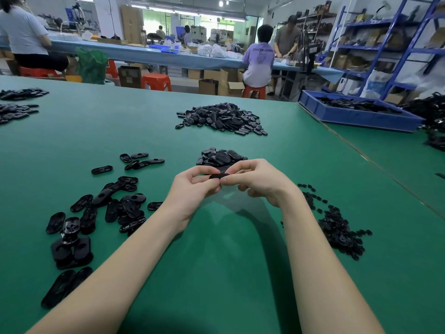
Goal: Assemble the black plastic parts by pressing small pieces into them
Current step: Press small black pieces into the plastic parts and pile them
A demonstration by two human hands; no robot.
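Now, from the head view, your left hand (192, 186) and right hand (257, 179) both pinch one flat black part (218, 176) between curled fingers, held up over the green table (216, 261). Just behind your grip sits a small pile of black parts (221, 156), the loose parts (115, 203) lie off to its left, and the tiny pieces (337, 227) lie off to its right. I can't tell if a tiny piece is in your fingers, so press straight, because a tilted push could pop it out and drop it.

Table mat (216, 273): plain green. Oval plastic parts (220, 118): glossy black. Small pieces (337, 230): black. Bin (356, 115) and shelving (397, 39): blue. Stools (156, 81): orange-red. Seated person's shirt (258, 62): lilac, dark lettering.
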